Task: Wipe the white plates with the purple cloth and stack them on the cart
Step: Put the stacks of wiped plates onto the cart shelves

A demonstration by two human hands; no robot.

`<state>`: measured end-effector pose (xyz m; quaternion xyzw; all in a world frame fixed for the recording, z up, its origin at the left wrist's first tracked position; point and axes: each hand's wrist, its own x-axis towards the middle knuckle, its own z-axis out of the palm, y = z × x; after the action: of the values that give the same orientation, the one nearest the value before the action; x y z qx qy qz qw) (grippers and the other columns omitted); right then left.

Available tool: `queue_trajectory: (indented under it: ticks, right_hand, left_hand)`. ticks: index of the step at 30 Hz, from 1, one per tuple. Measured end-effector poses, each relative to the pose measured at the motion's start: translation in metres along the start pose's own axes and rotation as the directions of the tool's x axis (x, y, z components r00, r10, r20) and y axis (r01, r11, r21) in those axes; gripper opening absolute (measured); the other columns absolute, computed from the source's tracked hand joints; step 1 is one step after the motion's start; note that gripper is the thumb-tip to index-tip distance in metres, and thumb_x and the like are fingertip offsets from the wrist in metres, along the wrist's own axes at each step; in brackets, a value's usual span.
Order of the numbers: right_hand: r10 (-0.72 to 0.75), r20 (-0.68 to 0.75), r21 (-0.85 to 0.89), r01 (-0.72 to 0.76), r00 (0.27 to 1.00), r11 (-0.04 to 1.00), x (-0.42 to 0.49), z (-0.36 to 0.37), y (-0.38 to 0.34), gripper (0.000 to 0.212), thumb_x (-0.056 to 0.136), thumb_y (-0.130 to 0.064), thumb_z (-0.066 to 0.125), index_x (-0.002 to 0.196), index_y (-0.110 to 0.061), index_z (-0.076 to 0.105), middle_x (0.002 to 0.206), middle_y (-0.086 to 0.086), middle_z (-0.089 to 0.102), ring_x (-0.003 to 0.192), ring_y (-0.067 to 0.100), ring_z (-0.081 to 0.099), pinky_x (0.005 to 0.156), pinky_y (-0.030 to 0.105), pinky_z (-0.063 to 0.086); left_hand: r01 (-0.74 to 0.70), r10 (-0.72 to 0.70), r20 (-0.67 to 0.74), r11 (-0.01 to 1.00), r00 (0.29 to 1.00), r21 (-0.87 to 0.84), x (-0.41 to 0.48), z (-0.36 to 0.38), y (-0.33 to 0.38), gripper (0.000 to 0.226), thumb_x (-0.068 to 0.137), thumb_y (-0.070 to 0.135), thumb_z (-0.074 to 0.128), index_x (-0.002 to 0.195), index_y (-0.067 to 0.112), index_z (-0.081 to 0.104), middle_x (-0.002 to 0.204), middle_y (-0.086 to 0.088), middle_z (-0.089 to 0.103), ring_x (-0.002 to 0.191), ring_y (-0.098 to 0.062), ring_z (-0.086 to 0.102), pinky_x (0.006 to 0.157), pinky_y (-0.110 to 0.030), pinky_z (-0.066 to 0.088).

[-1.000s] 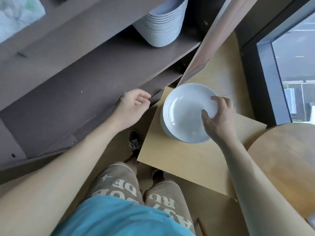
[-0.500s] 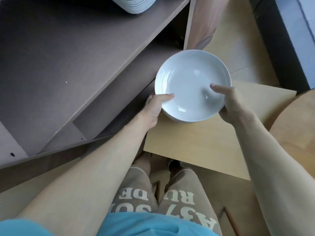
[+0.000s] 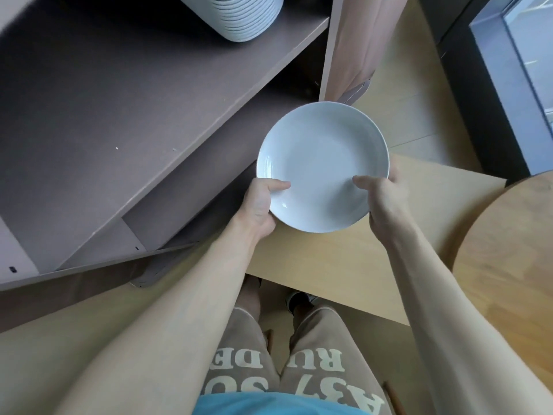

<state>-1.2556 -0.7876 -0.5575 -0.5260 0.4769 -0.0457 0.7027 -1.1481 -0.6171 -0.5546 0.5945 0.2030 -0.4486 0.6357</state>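
Note:
I hold one white plate (image 3: 321, 163) in the air with both hands, face up, over the edge of a light wooden board (image 3: 344, 265). My left hand (image 3: 260, 202) grips its near-left rim, thumb lying on the inside. My right hand (image 3: 380, 193) grips the near-right rim, thumb on the inside and fingers underneath. A tall stack of white plates (image 3: 245, 16) stands on the upper brown shelf (image 3: 119, 94) at the top of the view. No purple cloth is in view.
A lower brown shelf (image 3: 194, 181) runs below the upper one. A round wooden table (image 3: 508, 250) is at the right. A tan panel (image 3: 353, 40) stands upright behind the plate, and a dark window frame (image 3: 490, 85) lies at the far right. My legs and shoes are below.
My left hand came from the shelf edge to the plate's rim. Both hands now hold a single plate lifted toward me; the plates that lay under it on the board are out of sight.

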Motion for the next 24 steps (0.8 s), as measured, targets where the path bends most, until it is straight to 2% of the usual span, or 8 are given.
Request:
queue_trajectory:
  ticks: [6, 9, 13, 16, 21, 24]
  right_hand:
    - [-0.082, -0.019, -0.099, 0.08, 0.996, 0.992, -0.011, 0.007, -0.006, 0.068, 0.068, -0.013, 0.06, 0.131, -0.04, 0.06, 0.115, -0.016, 0.07, 0.11, 0.011, 0.066, 0.08, 0.028, 0.053]
    - [-0.098, -0.023, -0.114, 0.095, 0.995, 0.989, -0.012, 0.006, -0.01, 0.07, 0.067, -0.009, 0.058, 0.131, -0.037, 0.061, 0.117, -0.012, 0.071, 0.109, 0.012, 0.067, 0.078, 0.028, 0.054]
    - [-0.147, -0.04, -0.139, 0.14, 0.988, 0.98, -0.019, 0.008, -0.011, 0.072, 0.065, -0.006, 0.055, 0.13, -0.036, 0.063, 0.112, -0.015, 0.071, 0.101, 0.004, 0.067, 0.072, 0.021, 0.055]
    - [-0.185, -0.042, -0.114, 0.179, 0.982, 0.977, -0.031, 0.009, -0.008, 0.073, 0.067, -0.004, 0.055, 0.133, -0.034, 0.062, 0.121, -0.007, 0.07, 0.113, 0.016, 0.066, 0.081, 0.029, 0.056]
    - [-0.199, -0.062, -0.065, 0.195, 0.978, 0.979, -0.057, 0.01, -0.013, 0.069, 0.07, -0.004, 0.057, 0.131, -0.037, 0.063, 0.123, -0.002, 0.07, 0.118, 0.026, 0.064, 0.092, 0.041, 0.057]
    - [-0.203, -0.029, -0.066, 0.201, 0.979, 0.977, -0.069, 0.018, -0.02, 0.069, 0.07, -0.007, 0.058, 0.131, -0.038, 0.063, 0.119, -0.005, 0.072, 0.114, 0.026, 0.066, 0.084, 0.04, 0.058]
  left_hand:
    - [0.011, -0.011, 0.003, 0.996, 1.0, -0.086, -0.005, -0.005, -0.002, 0.041, 0.086, 0.001, 0.052, 0.122, 0.01, 0.068, 0.12, -0.013, 0.073, 0.112, -0.036, 0.069, 0.106, -0.055, 0.048]
    - [0.008, -0.007, 0.014, 0.995, 1.0, -0.1, -0.008, -0.006, -0.002, 0.038, 0.086, 0.001, 0.052, 0.118, 0.012, 0.07, 0.119, -0.012, 0.073, 0.111, -0.035, 0.069, 0.106, -0.055, 0.048]
    - [0.01, -0.009, 0.015, 0.994, 1.0, -0.105, -0.016, -0.009, 0.0, 0.039, 0.085, 0.001, 0.053, 0.12, 0.011, 0.07, 0.119, -0.013, 0.073, 0.111, -0.036, 0.069, 0.105, -0.056, 0.048]
    - [0.002, 0.0, 0.024, 0.995, 1.0, -0.097, -0.024, -0.012, 0.006, 0.039, 0.085, 0.001, 0.053, 0.12, 0.009, 0.07, 0.12, -0.014, 0.073, 0.111, -0.036, 0.069, 0.105, -0.056, 0.048]
    - [-0.008, 0.014, 0.055, 0.994, 0.998, -0.109, -0.051, -0.019, 0.017, 0.04, 0.087, 0.003, 0.054, 0.125, 0.006, 0.068, 0.122, -0.014, 0.071, 0.113, -0.036, 0.068, 0.106, -0.055, 0.048]
    - [-0.047, 0.046, -0.006, 0.995, 0.999, -0.086, -0.076, -0.028, 0.025, 0.05, 0.078, 0.006, 0.061, 0.128, 0.003, 0.066, 0.122, -0.016, 0.071, 0.115, -0.037, 0.067, 0.107, -0.056, 0.047]
